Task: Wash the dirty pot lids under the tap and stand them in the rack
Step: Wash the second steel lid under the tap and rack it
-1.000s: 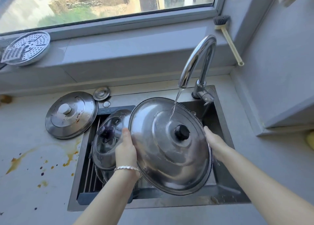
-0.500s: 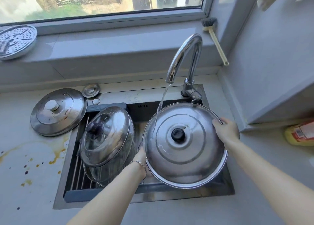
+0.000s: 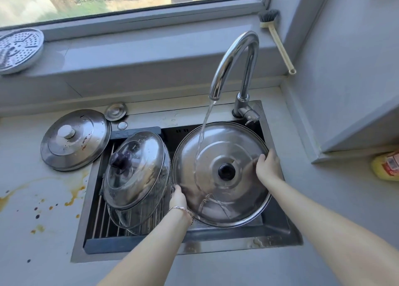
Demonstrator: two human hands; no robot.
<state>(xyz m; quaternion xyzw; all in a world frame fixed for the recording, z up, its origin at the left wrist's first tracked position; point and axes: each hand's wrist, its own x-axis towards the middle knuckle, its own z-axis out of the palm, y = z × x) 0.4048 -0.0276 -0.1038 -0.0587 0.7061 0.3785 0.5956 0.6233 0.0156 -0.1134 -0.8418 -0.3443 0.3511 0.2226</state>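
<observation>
A large steel lid (image 3: 235, 197) with a black knob is held over the sink (image 3: 278, 234), top side up. Water from the chrome tap (image 3: 233, 61) runs onto its left half. My left hand (image 3: 178, 198) grips the lid's lower left rim. My right hand (image 3: 268, 166) lies on its right side, fingers on the surface. Two domed lids (image 3: 138, 169) with a dark knob stand tilted in the rack (image 3: 103, 227) on the sink's left. A stained steel lid (image 3: 75, 139) lies on the counter to the left.
A small steel sink plug (image 3: 116, 111) lies behind the rack. Brown spills (image 3: 73, 196) mark the counter on the left. A perforated steamer plate (image 3: 18, 50) and a dish brush (image 3: 276, 37) rest on the window ledge. A yellow bottle (image 3: 386, 166) lies at the right.
The lid has come from a steep tilt to lie flatter under the stream. My right hand slid from its rim onto the top surface. The view has shifted a little.
</observation>
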